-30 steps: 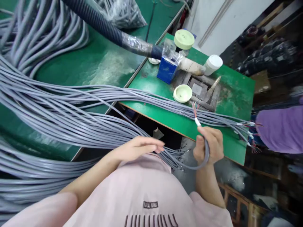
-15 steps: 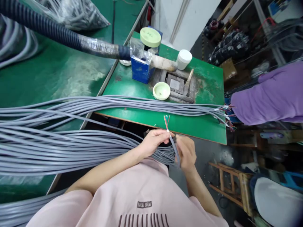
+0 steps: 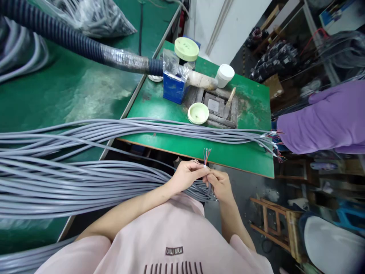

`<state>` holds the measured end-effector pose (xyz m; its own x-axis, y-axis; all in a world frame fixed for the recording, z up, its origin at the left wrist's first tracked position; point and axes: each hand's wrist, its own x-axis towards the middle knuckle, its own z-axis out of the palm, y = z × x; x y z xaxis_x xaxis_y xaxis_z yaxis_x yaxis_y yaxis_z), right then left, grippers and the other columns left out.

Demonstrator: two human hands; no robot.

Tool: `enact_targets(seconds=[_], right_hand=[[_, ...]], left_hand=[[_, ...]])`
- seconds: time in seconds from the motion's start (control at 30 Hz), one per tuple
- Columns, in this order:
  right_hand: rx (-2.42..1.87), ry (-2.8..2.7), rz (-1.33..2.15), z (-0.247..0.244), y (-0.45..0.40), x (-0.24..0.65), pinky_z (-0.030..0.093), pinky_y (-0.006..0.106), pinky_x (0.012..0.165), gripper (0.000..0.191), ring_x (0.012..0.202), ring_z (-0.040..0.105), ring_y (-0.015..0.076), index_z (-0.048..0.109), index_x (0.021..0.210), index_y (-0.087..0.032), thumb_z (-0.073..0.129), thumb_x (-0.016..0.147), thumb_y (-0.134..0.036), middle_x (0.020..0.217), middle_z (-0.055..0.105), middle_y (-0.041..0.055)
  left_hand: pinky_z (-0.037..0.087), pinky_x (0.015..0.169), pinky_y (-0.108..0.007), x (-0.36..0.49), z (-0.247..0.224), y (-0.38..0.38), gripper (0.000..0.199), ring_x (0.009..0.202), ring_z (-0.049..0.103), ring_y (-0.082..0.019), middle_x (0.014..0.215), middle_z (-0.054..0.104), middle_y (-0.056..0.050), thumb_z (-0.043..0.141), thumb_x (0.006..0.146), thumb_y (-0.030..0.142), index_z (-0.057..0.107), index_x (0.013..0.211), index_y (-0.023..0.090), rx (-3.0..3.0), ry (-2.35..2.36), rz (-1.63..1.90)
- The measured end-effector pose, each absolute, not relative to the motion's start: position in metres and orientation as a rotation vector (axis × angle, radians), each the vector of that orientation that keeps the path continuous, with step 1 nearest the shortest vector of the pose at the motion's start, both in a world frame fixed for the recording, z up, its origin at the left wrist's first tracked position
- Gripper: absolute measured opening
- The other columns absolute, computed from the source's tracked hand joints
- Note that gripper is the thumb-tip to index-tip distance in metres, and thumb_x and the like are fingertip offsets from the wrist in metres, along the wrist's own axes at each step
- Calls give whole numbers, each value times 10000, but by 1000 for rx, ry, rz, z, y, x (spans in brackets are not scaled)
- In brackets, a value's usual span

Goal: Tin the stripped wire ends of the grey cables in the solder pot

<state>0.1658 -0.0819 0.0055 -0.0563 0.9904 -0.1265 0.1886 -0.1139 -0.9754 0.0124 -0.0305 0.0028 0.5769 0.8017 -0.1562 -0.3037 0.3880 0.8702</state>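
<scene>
Between my two hands is the end of one grey cable, its thin coloured wires fanned upward, with a white band at their base. My left hand pinches the cable just below the wires. From the other side, my right hand closes on the same cable, its fingertips touching my left ones. Most of this cable's jacket is hidden behind the fingers. A thick bundle of grey cables runs from the left to just under my hands. Another grey cable bundle lies across the green bench, its stripped ends at the right.
A solder pot with a wooden-handled scraper sits in the bench. Near it are a pale green dish, a white tub and a blue box under a ribbed hose. A person in a purple sleeve is at right.
My right hand has come left and up to the cable end, meeting my left hand. The wires have turned and now stand spread upward. The view has shifted slightly.
</scene>
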Motion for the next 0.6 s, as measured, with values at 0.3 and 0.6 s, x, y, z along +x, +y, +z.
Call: enact_targets(seconds=[0.3, 0.6], right_hand=[[-1276, -1148, 1437, -19, -84, 170, 298, 243, 431, 449, 435, 414, 107, 612, 548, -180, 593, 786, -561, 490, 521, 7], [-1219, -1207, 1524, -17, -85, 175, 310, 251, 446, 465, 439, 400, 110, 624, 577, -174, 580, 776, -592, 469, 463, -9]], left_hand=[[479, 606, -251, 11, 9, -29, 276, 572, 601, -133, 591, 638, -36, 663, 784, 355, 670, 643, 118, 842, 543, 729], [505, 614, -272, 6, 3, -23, 258, 592, 619, -139, 668, 689, -32, 784, 638, 264, 714, 850, 135, 646, 552, 710]])
